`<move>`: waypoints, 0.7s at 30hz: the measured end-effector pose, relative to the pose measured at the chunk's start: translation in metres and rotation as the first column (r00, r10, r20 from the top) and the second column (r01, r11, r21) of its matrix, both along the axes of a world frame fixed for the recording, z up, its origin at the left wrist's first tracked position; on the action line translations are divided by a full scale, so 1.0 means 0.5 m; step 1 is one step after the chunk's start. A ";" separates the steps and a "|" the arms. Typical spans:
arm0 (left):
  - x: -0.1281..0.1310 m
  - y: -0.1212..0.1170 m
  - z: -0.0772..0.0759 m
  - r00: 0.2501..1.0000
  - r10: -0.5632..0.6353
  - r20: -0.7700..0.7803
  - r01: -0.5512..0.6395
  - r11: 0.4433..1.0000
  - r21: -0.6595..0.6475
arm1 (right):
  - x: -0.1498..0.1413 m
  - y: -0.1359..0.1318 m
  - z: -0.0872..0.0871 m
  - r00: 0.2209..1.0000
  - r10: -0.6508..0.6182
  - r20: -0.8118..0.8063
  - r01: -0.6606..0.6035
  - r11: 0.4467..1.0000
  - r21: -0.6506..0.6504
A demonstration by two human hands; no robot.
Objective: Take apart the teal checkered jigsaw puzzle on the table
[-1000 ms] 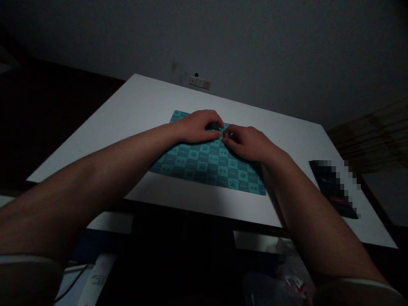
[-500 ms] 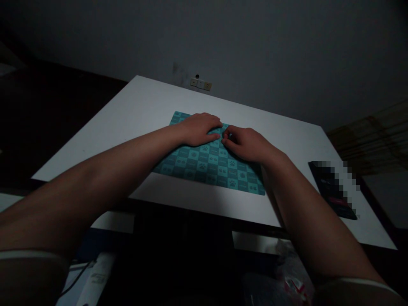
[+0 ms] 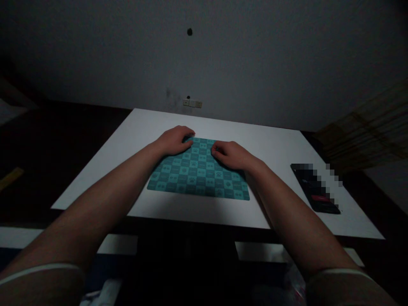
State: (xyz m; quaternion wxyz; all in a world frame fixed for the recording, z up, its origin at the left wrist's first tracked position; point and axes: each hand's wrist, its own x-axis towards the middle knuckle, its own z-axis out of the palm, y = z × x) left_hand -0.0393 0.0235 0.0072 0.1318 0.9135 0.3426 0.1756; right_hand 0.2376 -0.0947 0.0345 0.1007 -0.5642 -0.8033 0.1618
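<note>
A teal checkered mat (image 3: 197, 174) with paw-print patterns lies flat on the white table (image 3: 191, 210). Over its far left corner rests my left hand (image 3: 176, 140), thumb and fingers apart, with nothing seen in its grasp. My right hand (image 3: 232, 155) is on the far right part of the mat, its fingers curled in toward the thumb in a pinch. Whatever may be between those fingertips is too small or hidden. Both far corners of the mat are covered by my hands.
A dark flat object (image 3: 314, 191), partly pixelated, lies on the table's right side. Behind the table is a grey wall with sockets (image 3: 192, 103). A plaid cloth (image 3: 360, 119) hangs at the right. Below the table, a plastic bag (image 3: 295, 282) shows dimly.
My left hand has slid leftward to the mat's far left corner, and the gap between my hands has widened. My right hand stays curled. The view has tilted up.
</note>
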 end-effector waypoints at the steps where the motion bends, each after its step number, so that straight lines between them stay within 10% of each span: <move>1: -0.005 0.001 0.002 1.000 0.026 -0.008 -0.026 1.000 0.004 | 0.005 0.002 0.002 1.000 -0.017 -0.006 0.017 1.000 0.006; 10: 0.009 -0.021 0.013 0.995 -0.041 -0.096 0.048 0.997 0.068 | 0.042 0.028 -0.027 0.983 -0.146 0.110 0.121 0.971 0.208; 21: 0.017 -0.016 0.008 0.995 0.012 -0.103 -0.005 0.998 0.061 | 0.003 0.015 -0.013 0.983 -0.080 0.163 0.055 0.987 0.149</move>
